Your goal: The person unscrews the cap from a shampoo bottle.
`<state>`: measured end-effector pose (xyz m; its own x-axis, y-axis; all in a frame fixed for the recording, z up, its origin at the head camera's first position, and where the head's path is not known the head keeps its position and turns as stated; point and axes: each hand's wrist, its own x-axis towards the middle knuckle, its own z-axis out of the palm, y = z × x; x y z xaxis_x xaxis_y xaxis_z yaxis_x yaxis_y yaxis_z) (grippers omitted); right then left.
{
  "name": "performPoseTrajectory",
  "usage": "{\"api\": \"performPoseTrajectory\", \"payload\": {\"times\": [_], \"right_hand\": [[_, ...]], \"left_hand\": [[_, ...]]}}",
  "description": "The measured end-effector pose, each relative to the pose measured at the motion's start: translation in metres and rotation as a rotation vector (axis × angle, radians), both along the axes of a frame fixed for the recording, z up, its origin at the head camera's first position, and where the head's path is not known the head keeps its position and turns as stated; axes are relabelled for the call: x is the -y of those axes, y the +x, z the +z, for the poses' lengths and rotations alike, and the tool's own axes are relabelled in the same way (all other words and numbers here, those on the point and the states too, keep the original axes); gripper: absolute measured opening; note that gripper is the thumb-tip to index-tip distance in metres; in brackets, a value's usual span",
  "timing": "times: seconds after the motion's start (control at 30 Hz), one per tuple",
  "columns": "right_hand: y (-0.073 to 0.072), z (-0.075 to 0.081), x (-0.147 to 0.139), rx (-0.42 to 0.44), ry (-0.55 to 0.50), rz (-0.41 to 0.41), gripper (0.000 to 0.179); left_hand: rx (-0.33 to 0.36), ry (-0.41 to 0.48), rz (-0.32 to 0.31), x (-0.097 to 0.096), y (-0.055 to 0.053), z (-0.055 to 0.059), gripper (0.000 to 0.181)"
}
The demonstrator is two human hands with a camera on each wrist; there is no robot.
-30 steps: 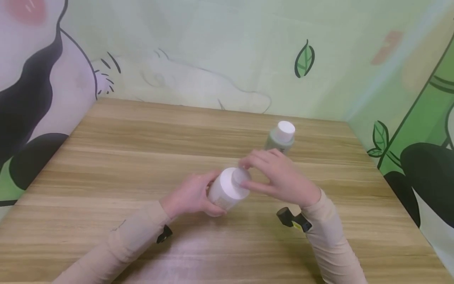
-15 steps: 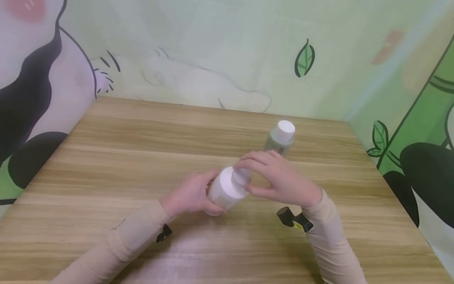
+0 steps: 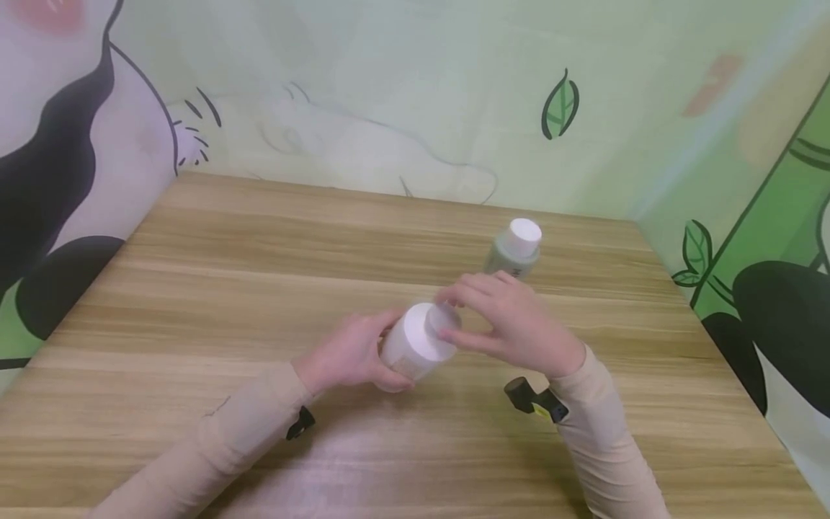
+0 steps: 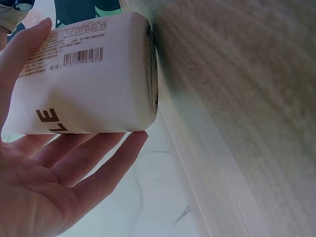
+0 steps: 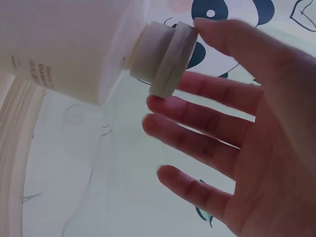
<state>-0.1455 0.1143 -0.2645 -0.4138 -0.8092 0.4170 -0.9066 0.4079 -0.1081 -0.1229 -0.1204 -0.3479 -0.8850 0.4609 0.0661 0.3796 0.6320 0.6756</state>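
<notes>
A white bottle (image 3: 415,347) with brown print leans to the right above the wooden table in the head view. My left hand (image 3: 353,355) grips its body, thumb on one side and fingers on the other. The left wrist view shows the bottle's barcode (image 4: 83,56) and its base close to the table surface. On the bottle's neck sits a white round cap (image 5: 170,61) with a wider outer rim. My right hand (image 3: 509,324) pinches this cap between thumb and fingertips, while the little finger (image 5: 185,180) stays off it.
Beyond my right hand a green bottle (image 3: 515,249) with a white cap stands upright, its lower part hidden by that hand. A wooden table (image 3: 272,252) runs back to a printed cloth wall (image 3: 363,86). Black wrist cameras (image 3: 534,400) hang at both sleeves.
My right thumb and fingers have shifted slightly around the cap, first one way and then back. The left hand and the white bottle stay almost in place.
</notes>
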Motion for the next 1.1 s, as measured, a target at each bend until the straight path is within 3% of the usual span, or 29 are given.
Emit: {"api": "performPoseTrajectory", "payload": {"times": [0.23, 0.4, 0.63, 1.1], "right_hand": [[-0.0002, 0.0009, -0.0015, 0.032, 0.012, 0.089, 0.04], [-0.0009, 0.0007, -0.0009, 0.044, 0.002, 0.044, 0.046], [-0.0005, 0.0014, -0.0002, 0.032, -0.007, -0.021, 0.039], [-0.0002, 0.0004, -0.0022, 0.025, 0.012, 0.057, 0.04]], "left_hand": [[0.005, -0.014, 0.013, -0.0001, 0.0005, 0.0013, 0.079], [-0.004, -0.017, 0.016, -0.0003, 0.0003, 0.0004, 0.08], [-0.003, -0.017, 0.007, -0.0004, -0.0001, 0.0003, 0.085], [0.004, 0.008, 0.004, -0.0008, -0.0002, 0.0003, 0.083]]}}
